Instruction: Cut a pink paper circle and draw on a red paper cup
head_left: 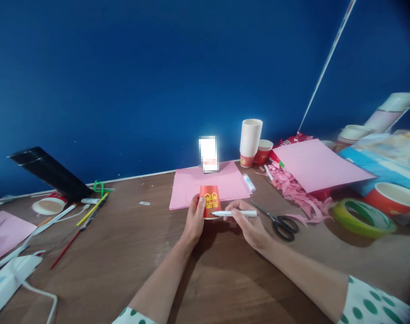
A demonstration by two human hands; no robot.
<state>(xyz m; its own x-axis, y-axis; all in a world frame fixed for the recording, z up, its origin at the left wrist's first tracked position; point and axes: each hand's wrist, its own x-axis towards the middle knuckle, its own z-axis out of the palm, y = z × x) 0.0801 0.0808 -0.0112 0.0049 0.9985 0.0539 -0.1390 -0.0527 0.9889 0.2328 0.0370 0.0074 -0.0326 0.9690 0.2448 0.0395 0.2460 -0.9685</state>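
A red paper cup (211,198) with yellow characters is held upside down or tilted near the middle, its narrower end pointing away. My left hand (194,220) grips its left side, the thumb on the printed face. In my right hand (247,225) is a white marker (240,213), its tip pointing left at the cup's lower edge; whether the tip touches the cup I cannot tell. Some right fingers reach the cup's right side. Pink paper sheets (184,189) lie just beyond the cup. Black-handled scissors (284,227) rest to the right of my right hand.
Behind the sheets stands a bright, blurred-out upright device (209,154). Stacked white cups (251,139), a glue stick (248,182), shredded pink paper (296,191) and green tape (363,219) are to the right. At left lie a black cylinder (51,173), a yellow stick (92,209) and a power strip (12,281).
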